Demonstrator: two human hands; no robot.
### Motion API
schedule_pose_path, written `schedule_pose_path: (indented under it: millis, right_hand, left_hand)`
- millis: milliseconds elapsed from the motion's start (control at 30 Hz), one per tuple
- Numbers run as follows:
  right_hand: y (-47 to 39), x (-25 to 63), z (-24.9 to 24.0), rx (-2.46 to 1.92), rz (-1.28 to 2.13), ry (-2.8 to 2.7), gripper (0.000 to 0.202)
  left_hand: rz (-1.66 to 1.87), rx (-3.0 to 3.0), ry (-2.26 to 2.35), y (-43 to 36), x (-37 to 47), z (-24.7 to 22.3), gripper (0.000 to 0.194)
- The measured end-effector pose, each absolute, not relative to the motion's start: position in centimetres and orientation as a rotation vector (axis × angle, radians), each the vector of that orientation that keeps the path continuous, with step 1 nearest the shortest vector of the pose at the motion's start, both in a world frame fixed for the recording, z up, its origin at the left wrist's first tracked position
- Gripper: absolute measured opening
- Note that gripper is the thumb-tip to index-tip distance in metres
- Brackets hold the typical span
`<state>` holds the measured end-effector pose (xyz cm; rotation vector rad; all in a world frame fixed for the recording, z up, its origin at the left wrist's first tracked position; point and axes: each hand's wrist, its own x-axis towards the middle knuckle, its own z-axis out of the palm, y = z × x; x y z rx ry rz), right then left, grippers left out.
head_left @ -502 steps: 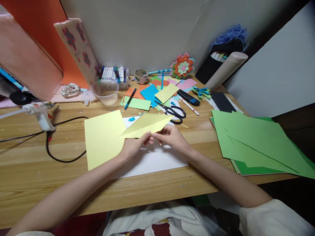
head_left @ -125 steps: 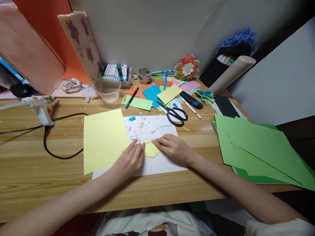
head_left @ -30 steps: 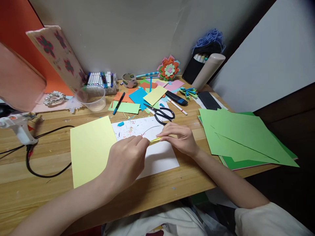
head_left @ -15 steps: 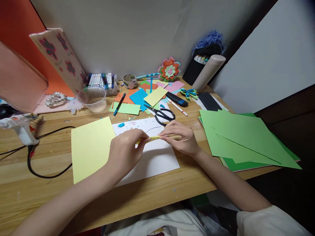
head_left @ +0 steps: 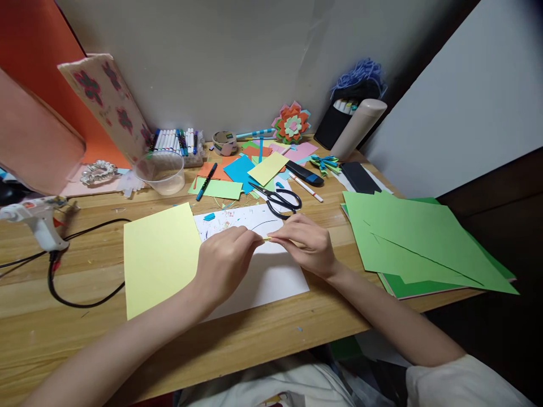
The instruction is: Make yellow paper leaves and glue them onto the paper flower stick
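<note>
Between my two hands, above a white sheet of paper [head_left: 271, 277], is a narrow piece of folded yellow paper [head_left: 267, 239]. My left hand [head_left: 227, 257] pinches its left end between thumb and fingers. The right end is pinched by my right hand [head_left: 306, 242]. Only a short bit of the paper shows between the fingertips; the rest is hidden by them. Black-handled scissors [head_left: 278, 198] lie just beyond my right hand. A larger yellow sheet [head_left: 159, 254] lies flat to the left of my left hand.
Green sheets [head_left: 407, 237] are stacked on the right, reaching the desk edge. A glue gun [head_left: 44, 223] with a black cable stands at left. Behind are a plastic cup [head_left: 161, 175], markers [head_left: 173, 141], colored paper scraps [head_left: 241, 172], a paper flower [head_left: 292, 123] and a utility knife [head_left: 304, 172].
My hands have come closer together along the yellow paper, so less of it shows between them. The left hand has shifted slightly right. Other things on the desk lie as before.
</note>
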<state>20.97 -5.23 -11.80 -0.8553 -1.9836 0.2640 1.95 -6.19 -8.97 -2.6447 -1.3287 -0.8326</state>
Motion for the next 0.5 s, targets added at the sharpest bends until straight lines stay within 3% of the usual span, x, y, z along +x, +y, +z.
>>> schedule_pose_path:
  millis: [167, 367, 500]
  right_hand:
    - [-5.3, 21.1, -11.7, -0.867, 0.164, -2.028, 0.015]
    - [-4.5, 21.8, -10.8, -1.109, 0.848, -1.877, 0.012]
    - [-4.4, 22.0, -11.0, -1.187, 0.889, -1.825, 0.009]
  left_hand:
    - [-0.654, -2.740, -1.396, -5.7, 1.8, -8.8, 0.024]
    - [-0.667, -2.571, -1.158, -5.4, 1.4, -9.2, 0.024]
    - [-0.593, -2.532, -1.036, -5.3, 1.4, -9.7, 0.026]
